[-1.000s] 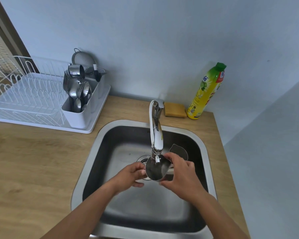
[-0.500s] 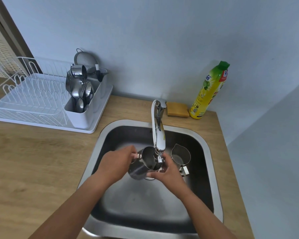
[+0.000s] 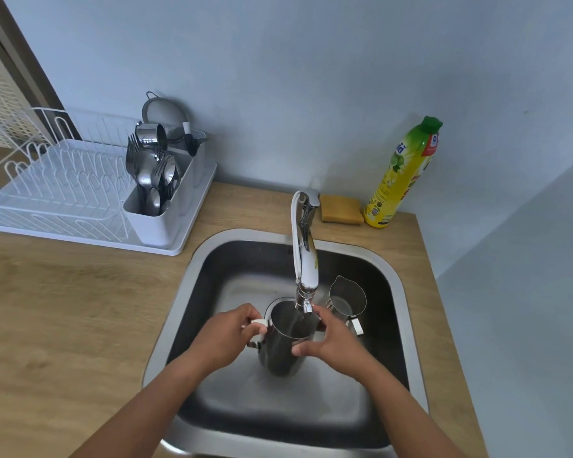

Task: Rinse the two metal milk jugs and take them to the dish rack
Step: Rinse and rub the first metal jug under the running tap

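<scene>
Wooden counter (image 3: 63,309) surrounds the steel sink (image 3: 179,309), and both hands are over its basin. The white dish rack (image 3: 47,193) stands well apart, up and to the left of the left hand (image 3: 225,338). The tap (image 3: 305,259) ends just above both hands. Between the hands is one milk jug (image 3: 285,352), upright; the left hand grips its handle and the right hand (image 3: 331,338) grasps its side. The second jug (image 3: 346,300) stands in the sink just beyond the right hand.
</scene>
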